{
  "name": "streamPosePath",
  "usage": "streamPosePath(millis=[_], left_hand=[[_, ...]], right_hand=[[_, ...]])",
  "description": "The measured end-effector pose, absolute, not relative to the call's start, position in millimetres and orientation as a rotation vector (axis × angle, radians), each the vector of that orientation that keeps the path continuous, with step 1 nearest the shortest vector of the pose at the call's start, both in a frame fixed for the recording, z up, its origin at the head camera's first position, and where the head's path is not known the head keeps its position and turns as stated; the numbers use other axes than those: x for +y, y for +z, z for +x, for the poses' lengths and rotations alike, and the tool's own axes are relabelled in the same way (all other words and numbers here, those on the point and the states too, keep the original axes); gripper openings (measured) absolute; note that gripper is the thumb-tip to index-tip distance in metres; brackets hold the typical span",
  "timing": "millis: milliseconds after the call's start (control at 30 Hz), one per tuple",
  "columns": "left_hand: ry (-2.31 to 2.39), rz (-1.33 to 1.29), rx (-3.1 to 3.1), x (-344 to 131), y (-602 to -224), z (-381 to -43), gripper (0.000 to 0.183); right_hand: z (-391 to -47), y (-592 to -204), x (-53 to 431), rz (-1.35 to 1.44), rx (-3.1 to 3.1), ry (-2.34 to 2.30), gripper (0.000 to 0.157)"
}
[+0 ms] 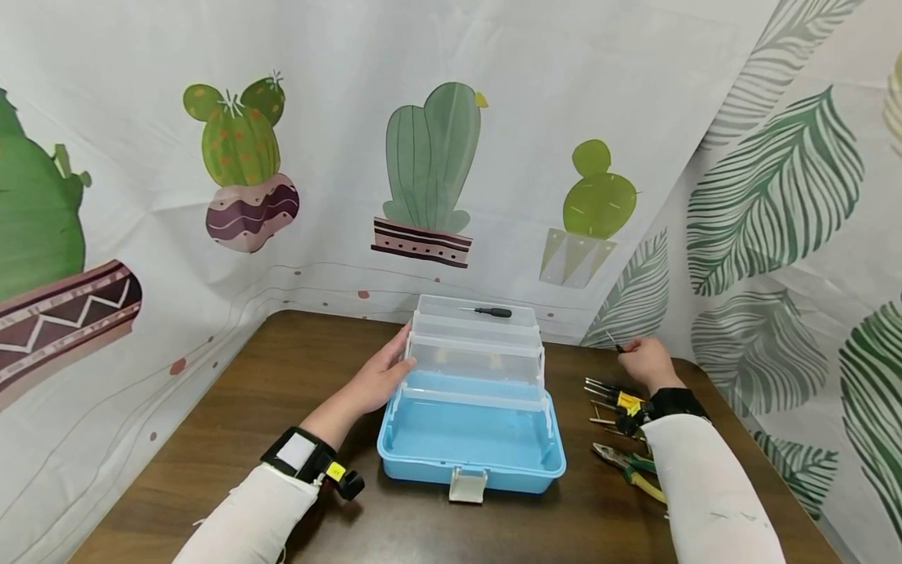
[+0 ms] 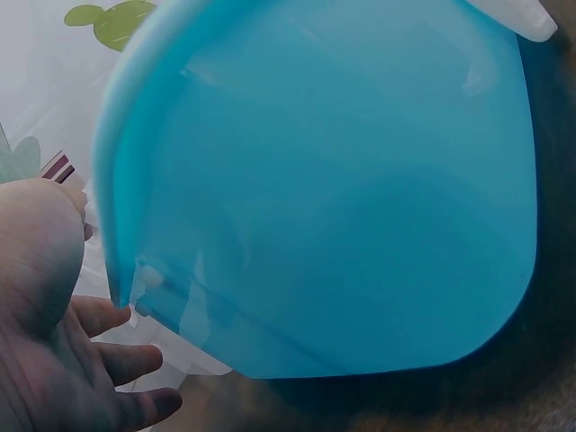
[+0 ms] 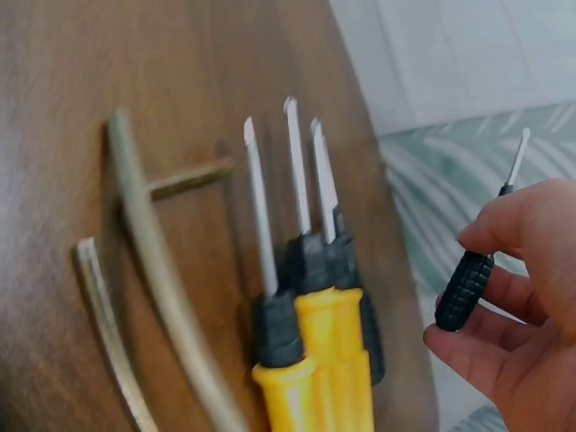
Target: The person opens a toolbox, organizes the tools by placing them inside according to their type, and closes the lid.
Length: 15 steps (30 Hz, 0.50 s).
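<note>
A blue toolbox [image 1: 470, 476] stands with its clear lid and stepped trays [image 1: 474, 356] raised at the back. Against the left side of those trays rests my left hand [image 1: 380, 376]; in the left wrist view its lower fingers are loosely extended beside the blue lower box [image 2: 333, 207]. One black-handled screwdriver [image 1: 493, 312] lies across the topmost clear part. At the table's back right, my right hand [image 1: 647, 362] pinches a small black-handled screwdriver [image 3: 465, 290] between thumb and fingers, its shaft pointing up and away.
Right of the toolbox lie several yellow-and-black screwdrivers [image 3: 328, 351], brass-coloured rods [image 3: 162, 261] and pliers [image 1: 615, 457] with green and yellow handles. The brown table [image 1: 310, 345] meets a hanging cloth [image 1: 338, 157] printed with cacti and leaves.
</note>
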<state>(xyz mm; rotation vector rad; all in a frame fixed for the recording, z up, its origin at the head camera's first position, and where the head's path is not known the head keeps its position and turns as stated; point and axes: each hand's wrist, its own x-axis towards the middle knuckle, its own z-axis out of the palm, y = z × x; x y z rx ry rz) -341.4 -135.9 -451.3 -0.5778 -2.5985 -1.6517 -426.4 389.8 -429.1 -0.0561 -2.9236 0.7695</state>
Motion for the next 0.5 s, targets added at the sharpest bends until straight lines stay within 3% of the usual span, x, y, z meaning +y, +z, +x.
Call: streamPosePath(millis=[500], left_hand=[[-1.65, -0.578, -2.597, -135, -449, -340, 0.065]], right_hand=[[-430, -373, 335, 0.115, -2.707, 0.844, 0.028]])
